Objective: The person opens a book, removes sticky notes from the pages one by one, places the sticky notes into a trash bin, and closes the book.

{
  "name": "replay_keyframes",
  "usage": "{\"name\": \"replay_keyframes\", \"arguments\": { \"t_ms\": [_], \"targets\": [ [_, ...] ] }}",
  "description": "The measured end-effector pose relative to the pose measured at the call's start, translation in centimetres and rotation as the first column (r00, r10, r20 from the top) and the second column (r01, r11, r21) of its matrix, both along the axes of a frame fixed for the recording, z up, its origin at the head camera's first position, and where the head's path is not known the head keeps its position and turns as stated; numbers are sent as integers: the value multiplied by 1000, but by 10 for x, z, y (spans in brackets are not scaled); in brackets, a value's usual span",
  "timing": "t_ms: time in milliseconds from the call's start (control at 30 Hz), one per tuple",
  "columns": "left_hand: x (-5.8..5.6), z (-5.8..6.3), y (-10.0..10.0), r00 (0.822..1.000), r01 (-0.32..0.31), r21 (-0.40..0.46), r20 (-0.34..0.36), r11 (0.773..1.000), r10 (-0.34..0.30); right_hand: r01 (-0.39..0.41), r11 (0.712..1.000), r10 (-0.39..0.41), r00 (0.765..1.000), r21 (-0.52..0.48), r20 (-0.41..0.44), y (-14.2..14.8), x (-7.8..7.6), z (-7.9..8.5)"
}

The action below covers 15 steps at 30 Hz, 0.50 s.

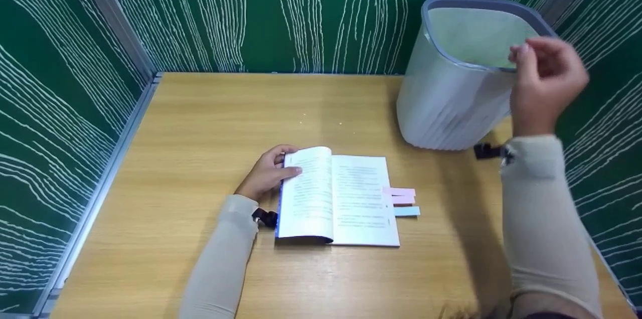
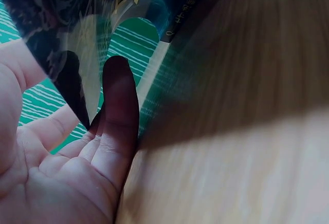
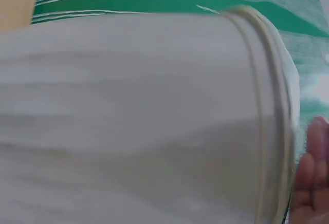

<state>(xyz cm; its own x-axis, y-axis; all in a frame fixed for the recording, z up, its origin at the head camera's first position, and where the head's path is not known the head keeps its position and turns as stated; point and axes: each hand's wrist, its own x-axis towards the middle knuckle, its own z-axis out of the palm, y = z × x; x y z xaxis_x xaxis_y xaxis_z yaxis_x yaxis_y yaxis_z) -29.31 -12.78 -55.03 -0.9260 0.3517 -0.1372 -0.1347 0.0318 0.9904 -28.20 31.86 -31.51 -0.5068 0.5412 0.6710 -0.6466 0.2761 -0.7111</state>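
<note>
A book point(image 1: 361, 198) with printed pages lies spread on the table. My left hand point(image 1: 266, 172) holds its left side, thumb on the page and fingers behind the cover. In the left wrist view, the hand point(image 2: 77, 178) is at the lifted corner of the dark cover point(image 2: 144, 8), which bears gold lettering. My right hand point(image 1: 549, 75) is raised at the near right rim of a pale waste bin point(image 1: 451, 103), fingers curled and thumb against the fingertips. No held thing shows there. The right wrist view has the fingers point(image 3: 318, 167) just beyond the bin's rim.
Pink sticky tabs point(image 1: 404, 192) and a blue sticky tab point(image 1: 407, 211) stick out from the book's right edge. Several tiny white specks dot the wooden table point(image 1: 225, 113) behind it. Green panels point(image 1: 261, 18) with white wavy lines enclose the table.
</note>
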Motion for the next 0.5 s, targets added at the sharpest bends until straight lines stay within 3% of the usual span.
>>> {"name": "replay_keyframes", "arguments": {
  "t_ms": [100, 167, 300, 500],
  "targets": [
    [0, 0, 1, 1000, 1, -10, -12, 1000, -1, 20, 997, -13, 996, 78, -90, -11, 12, -20],
    [0, 0, 1, 1000, 0, -8, -9, 1000, 0, 6, 990, 8, 995, 141, -103, -19, 20, -32],
    [0, 0, 1, 1000, -4, 1, 2, 1000, 4, -71, 967, 80, 996, 244, -29, -35, 37, -54],
    [-1, -1, 0, 1000, -12, -7, 13, 1000, 12, -180, 894, 142, 982, 411, 121, -56, 58, -86]
  ]
}}
